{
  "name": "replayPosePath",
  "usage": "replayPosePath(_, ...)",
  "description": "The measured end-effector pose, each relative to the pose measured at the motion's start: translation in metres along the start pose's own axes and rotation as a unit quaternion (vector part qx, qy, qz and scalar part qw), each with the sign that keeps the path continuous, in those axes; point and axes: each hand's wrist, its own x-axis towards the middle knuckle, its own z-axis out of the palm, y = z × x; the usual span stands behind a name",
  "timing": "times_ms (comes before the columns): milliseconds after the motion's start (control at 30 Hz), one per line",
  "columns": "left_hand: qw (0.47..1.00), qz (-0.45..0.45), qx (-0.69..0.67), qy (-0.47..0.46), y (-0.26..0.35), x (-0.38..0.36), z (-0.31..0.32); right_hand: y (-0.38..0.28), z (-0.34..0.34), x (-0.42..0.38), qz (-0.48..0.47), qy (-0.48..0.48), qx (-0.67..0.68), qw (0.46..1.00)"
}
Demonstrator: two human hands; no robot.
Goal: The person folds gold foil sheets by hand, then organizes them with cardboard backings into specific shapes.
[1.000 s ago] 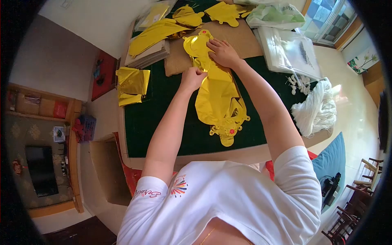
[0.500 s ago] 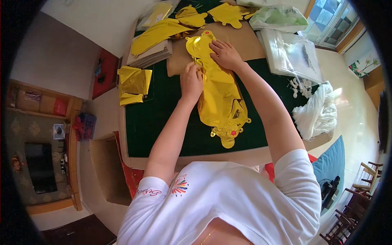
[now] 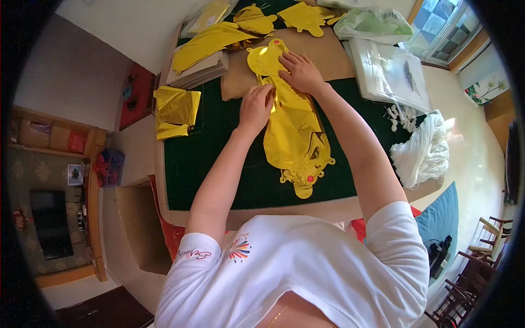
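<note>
A flat, uninflated gold foil balloon lies lengthwise on the dark green table cover. Small tabs and a red round mark show at its near end, and another red mark at its far end. At the balloon's left edge, my left hand is closed, pinching a fold of the foil that stands up a little between thumb and fingers. My right hand lies flat on the upper right part of the balloon, fingers stretched out and open.
Folded gold foil lies at the table's left edge. More gold foil pieces rest on a cardboard stack. Clear plastic bags, white plastic pieces and a white string bundle are on the right. Brown cardboard lies behind.
My left hand has turned slightly and lifted the pinched foil edge a little. My right hand stays flat on the balloon. The whole view has shifted slightly.
</note>
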Motion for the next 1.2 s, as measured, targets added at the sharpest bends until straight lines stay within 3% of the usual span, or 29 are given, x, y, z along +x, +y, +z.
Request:
replayPosePath(133, 0.999, -0.041, -0.004, -0.025, -0.002, 0.007, 0.001, -0.001, -0.002, -0.002, 0.002, -0.004, -0.003, 1.000)
replayPosePath(233, 0.999, 0.001, -0.022, 0.041, -0.021, 0.016, 0.016, -0.002, 0.000, -0.002, -0.001, 0.016, 0.005, 1.000)
replayPosePath(300, 0.983, 0.051, 0.108, 0.139, -0.033, 0.023, 0.023, -0.004, -0.002, -0.003, -0.002, 0.017, 0.007, 1.000)
replayPosePath(333, 0.982, 0.051, 0.108, 0.143, -0.034, 0.025, 0.022, -0.003, -0.002, -0.003, 0.001, 0.018, 0.011, 1.000)
replayPosePath(400, 0.990, 0.014, 0.100, 0.100, -0.037, 0.029, 0.018, -0.002, -0.001, -0.002, -0.006, 0.025, 0.007, 1.000)
replayPosePath(500, 0.995, 0.035, 0.085, 0.044, -0.033, 0.032, 0.015, -0.003, -0.003, -0.003, -0.010, 0.028, 0.006, 1.000)
replayPosePath(600, 0.992, 0.031, 0.063, 0.100, -0.034, 0.029, 0.021, -0.005, -0.005, -0.004, -0.008, 0.027, 0.007, 1.000)
replayPosePath(733, 0.994, 0.002, 0.046, 0.096, -0.026, 0.025, 0.018, -0.004, -0.005, -0.004, -0.006, 0.028, 0.010, 1.000)
replayPosePath(800, 0.982, 0.054, 0.127, 0.127, -0.029, 0.025, 0.021, -0.005, -0.005, -0.004, -0.004, 0.024, 0.010, 1.000)
replayPosePath(1033, 0.986, 0.061, 0.092, 0.121, -0.027, 0.027, 0.016, -0.006, -0.006, -0.004, 0.004, 0.015, 0.020, 1.000)
replayPosePath(1133, 0.971, 0.133, 0.139, 0.144, -0.025, 0.036, 0.007, -0.006, -0.007, -0.004, 0.000, 0.017, 0.019, 1.000)
replayPosePath(1200, 0.987, 0.097, 0.109, 0.068, -0.023, 0.042, 0.002, -0.007, -0.007, -0.004, 0.000, 0.018, 0.017, 1.000)
